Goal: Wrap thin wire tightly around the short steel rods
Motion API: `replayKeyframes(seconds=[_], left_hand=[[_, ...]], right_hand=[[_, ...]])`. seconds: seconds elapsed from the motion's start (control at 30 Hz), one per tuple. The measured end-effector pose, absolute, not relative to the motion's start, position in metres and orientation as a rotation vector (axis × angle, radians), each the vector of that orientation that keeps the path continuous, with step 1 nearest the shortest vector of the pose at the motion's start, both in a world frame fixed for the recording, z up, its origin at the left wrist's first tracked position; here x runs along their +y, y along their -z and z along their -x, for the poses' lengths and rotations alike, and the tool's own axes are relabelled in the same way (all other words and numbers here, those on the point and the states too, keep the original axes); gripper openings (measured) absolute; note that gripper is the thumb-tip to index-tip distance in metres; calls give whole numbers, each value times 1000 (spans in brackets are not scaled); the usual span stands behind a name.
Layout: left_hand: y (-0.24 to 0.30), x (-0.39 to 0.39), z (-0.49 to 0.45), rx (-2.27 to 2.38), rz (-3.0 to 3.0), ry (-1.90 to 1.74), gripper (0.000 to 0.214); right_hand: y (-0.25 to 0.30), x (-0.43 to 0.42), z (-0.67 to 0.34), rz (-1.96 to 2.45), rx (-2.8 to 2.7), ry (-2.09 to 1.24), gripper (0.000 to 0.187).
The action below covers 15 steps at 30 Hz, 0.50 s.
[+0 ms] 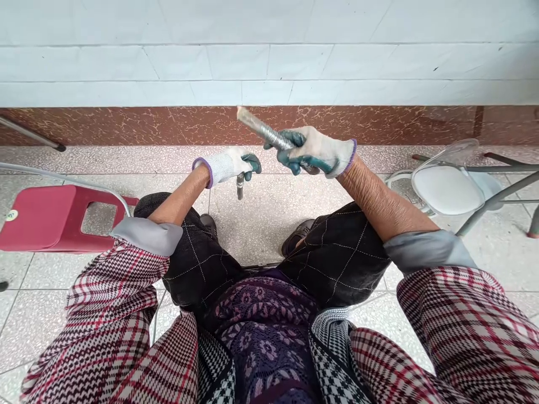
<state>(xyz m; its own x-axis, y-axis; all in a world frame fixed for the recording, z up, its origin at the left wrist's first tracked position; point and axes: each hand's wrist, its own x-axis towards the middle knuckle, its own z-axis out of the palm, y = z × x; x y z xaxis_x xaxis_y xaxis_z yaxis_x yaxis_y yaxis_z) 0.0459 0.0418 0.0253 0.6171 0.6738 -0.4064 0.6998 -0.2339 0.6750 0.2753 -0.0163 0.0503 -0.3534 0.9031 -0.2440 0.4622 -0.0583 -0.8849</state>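
Right hand (314, 147) in its glove, fingers wrapped round a silvery rod (263, 130) — it slants away up and leftward, against the brown strip (126, 126) of wall. Over to the left hand (233, 164), gloved too, curled round a short grey piece (240, 189) poking out below — floor (252, 230) underneath, red chair (40, 216) off to the left.

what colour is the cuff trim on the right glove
Purple; the trim on the right glove shows in the head view.
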Motion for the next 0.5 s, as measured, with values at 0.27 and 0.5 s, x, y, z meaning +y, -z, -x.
replayKeyframes(seconds=[0.27, 0.5], left_hand=[[-32, 42, -41, 1298, -1954, 44, 16], [-31, 45, -37, 1417, -2030, 75, 23]], right_hand=[[-30, 21, -256, 1977, -2183, -435, 30], [-6, 17, -259, 2152, -2687, -329, 31]])
